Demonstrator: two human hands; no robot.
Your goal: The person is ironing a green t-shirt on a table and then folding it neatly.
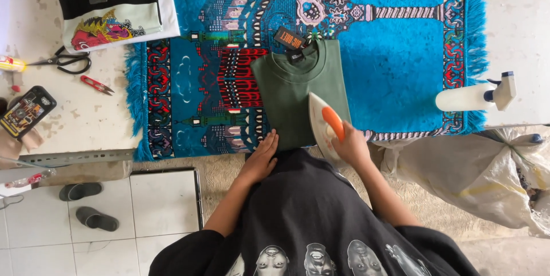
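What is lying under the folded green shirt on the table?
The green shirt lies on a blue patterned rug, which covers the white table. The rug's pattern directly beneath the shirt is hidden.

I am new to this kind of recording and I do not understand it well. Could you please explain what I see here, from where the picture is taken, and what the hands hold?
There is no machine: one person works with bare hands. The single picture comes from a camera on the person's head, looking down.

The right hand grips the orange handle of a white clothes iron, which rests on a folded dark green shirt. The left hand lies flat on the shirt's near edge. The shirt lies on a blue patterned rug with fringes spread over a pale table.

Also on the table: black-handled scissors, small red snips, a phone, a white spray bottle and another folded garment.
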